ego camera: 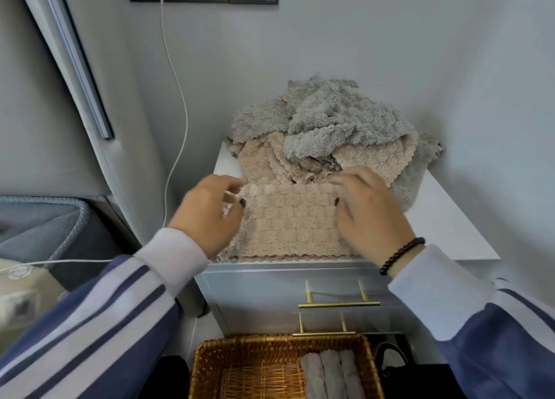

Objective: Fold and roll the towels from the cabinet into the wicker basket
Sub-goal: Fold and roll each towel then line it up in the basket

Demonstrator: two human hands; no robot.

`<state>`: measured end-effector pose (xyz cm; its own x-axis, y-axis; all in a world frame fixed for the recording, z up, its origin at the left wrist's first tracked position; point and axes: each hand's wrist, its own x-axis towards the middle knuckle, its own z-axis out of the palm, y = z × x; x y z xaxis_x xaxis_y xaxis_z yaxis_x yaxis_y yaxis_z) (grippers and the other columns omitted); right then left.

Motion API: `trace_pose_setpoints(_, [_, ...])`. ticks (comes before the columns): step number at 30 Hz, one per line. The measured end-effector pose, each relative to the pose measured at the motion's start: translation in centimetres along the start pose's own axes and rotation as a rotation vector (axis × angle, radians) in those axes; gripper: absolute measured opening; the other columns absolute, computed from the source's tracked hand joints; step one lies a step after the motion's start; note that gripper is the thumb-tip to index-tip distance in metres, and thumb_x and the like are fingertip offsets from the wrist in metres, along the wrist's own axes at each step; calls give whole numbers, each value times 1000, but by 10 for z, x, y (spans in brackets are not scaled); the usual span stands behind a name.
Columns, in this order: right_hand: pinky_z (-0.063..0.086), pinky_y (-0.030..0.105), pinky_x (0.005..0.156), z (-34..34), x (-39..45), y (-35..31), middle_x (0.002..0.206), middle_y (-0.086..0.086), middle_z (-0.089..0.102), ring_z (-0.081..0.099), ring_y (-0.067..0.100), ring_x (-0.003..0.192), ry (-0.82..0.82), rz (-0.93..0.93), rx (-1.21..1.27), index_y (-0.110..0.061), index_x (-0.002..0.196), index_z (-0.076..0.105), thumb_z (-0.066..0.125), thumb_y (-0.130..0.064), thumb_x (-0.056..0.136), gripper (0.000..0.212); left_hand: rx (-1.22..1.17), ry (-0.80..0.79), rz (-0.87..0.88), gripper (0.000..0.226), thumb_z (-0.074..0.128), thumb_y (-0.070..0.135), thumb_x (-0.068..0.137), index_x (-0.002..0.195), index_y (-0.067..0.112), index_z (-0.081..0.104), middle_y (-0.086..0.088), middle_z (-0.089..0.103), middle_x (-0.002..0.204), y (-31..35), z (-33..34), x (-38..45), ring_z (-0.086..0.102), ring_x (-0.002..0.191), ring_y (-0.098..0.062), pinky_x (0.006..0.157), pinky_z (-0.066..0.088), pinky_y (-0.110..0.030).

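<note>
Left hand [210, 215]: pinched the beige towel's [288, 227] left top edge, mid-frame.
Right hand [371, 215]: fingers curled on its right top edge.
Basket [210, 365]: bottom centre, held grey rolls [330, 374].

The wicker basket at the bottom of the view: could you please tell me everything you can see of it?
The wicker basket is rectangular, woven of golden-brown cane with a thicker braided rim and a paler woven floor. It stands upright below the cabinet's brass handles, its near end cut off by the picture's edge. Three grey rolled towels lie side by side in its right part; the left part shows bare weave. Neither hand touches it.
</note>
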<state>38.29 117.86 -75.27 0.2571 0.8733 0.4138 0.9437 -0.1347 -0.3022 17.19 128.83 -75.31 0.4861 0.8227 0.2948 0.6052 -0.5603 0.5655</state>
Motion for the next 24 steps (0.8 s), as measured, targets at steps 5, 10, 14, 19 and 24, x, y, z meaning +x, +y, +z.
trace_pose_setpoints(5, [13, 22, 113, 31, 10, -25, 149, 5, 39, 31, 17, 140, -127, -140, 54, -8, 142, 41, 45, 1, 92, 51, 150, -142, 184, 50, 43, 5, 94, 144, 8, 37, -6, 33, 153, 9, 40, 4, 26, 143, -19, 110, 8, -15])
trace_pose_setpoints(10, [13, 33, 119, 53, 16, -26, 156, 7, 24, 16, 21, 146, -267, -159, 20, -7, 148, 26, 40, -2, 94, 57, 331, -256, 158, 54, 25, 28, 102, 152, 11, 12, -4, 6, 160, 8, 60, 10, -1, 148, -16, 120, -2, -32])
trace_pose_setpoints(14, [11, 39, 120, 63, 13, -18, 160, 5, 11, 7, 18, 147, -368, -133, -103, -10, 151, 14, 27, -20, 101, 53, 460, -349, 107, 60, 17, 39, 102, 153, 16, -4, 0, -10, 160, 5, 65, 9, -11, 146, -12, 118, -9, -32])
trace_pose_setpoints(19, [1, 41, 120, 59, 10, -6, 161, 0, -3, -5, 13, 147, -443, -53, -177, -16, 153, -2, 15, -41, 100, 60, 510, -373, 101, 84, -6, 63, 80, 152, 21, -10, 4, -14, 159, -2, 64, 8, -13, 146, -11, 117, -10, -33])
trace_pose_setpoints(24, [-1, 43, 120, 52, 11, 9, 160, 0, -10, -10, 15, 147, -500, 7, -234, -18, 152, -7, 10, -63, 93, 76, 505, -414, 16, 85, 15, 70, 89, 151, 17, -11, 1, -15, 159, -9, 58, 12, -15, 145, -11, 119, -9, -32])
